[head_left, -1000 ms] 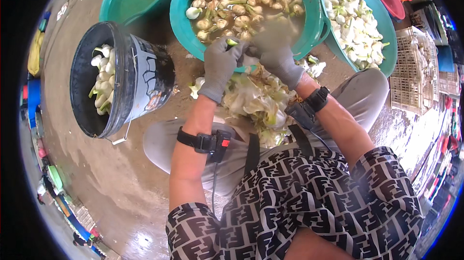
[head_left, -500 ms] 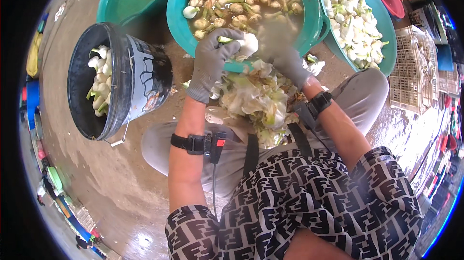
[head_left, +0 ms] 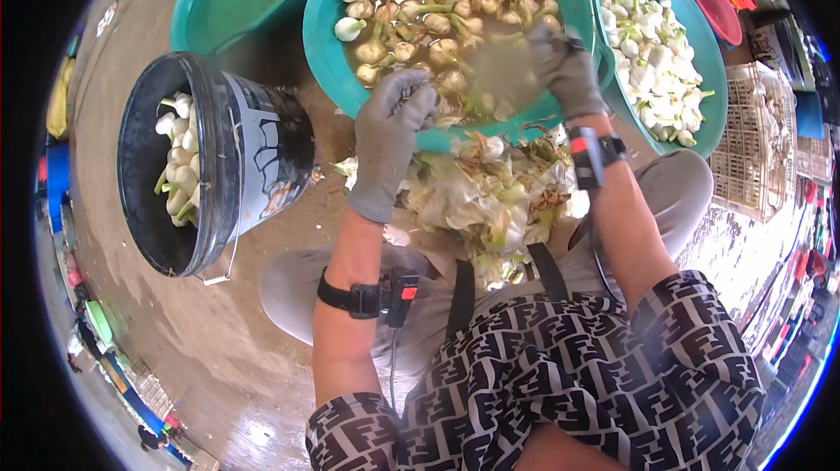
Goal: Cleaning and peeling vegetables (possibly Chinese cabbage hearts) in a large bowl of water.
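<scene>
Fresh garlic bulbs (head_left: 444,51) with green stems float in brown water inside a large teal tub (head_left: 331,59) ahead of me. My left hand (head_left: 395,116), in a grey glove, is at the tub's near rim with its fingers curled in; whether anything is in them is hidden. Over the tub's right side, my right hand (head_left: 567,73), also gloved, is raised with blurred fingers, so its grip is unclear. A heap of pale skins and leaves (head_left: 477,195) lies below the hands, between my legs.
A black bucket (head_left: 280,143) holding white garlic tilts toward the left. At right stands a teal basin (head_left: 713,112) of cleaned white garlic (head_left: 652,59), near a pink basin (head_left: 713,3) and plastic crates (head_left: 744,138). Another teal tub (head_left: 197,7) sits at the far left.
The white garlic bulb that my left hand held no longer shows there. My right hand has moved up and right over the tub; the left has shifted slightly nearer to me.
</scene>
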A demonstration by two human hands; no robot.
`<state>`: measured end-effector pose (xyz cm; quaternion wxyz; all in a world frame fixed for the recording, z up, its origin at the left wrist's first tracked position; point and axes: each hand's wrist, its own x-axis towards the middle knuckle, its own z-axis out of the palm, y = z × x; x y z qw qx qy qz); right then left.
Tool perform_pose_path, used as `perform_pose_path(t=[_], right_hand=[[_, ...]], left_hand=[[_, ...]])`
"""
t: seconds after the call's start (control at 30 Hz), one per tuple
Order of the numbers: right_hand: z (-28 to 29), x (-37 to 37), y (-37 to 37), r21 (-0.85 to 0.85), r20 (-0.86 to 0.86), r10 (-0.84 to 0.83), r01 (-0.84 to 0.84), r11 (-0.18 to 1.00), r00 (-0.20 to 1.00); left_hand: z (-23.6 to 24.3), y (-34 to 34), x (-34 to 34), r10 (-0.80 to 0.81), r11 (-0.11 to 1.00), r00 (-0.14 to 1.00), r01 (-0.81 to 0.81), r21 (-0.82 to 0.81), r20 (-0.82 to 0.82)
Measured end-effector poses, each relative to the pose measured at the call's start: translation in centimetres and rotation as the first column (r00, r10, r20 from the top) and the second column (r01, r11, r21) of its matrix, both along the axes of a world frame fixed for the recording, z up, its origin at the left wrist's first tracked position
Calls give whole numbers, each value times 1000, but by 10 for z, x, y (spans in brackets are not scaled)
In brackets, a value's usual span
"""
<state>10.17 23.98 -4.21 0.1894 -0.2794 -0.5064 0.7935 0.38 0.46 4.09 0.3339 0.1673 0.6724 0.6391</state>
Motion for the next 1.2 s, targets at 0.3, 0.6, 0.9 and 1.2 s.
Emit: perform_pose_path(t=[0.3,0.6,0.9,1.2], right_hand=[[-125,-62,-23,581,716,-43,-560,590,697],[-70,-23,11,884,447,178,-463,62,877],[58,10,-82,297,101,328,-343,891,939],[62,16,-87,184,58,247,-253,950,967]], left_hand=[[6,11,-10,14,999,999,-16,-32,-51],[-21,18,1,-246,964,748,124,-234,-617],[-15,19,14,-295,954,727,184,-239,-620],[-15,15,12,-281,954,786,167,-249,-551]])
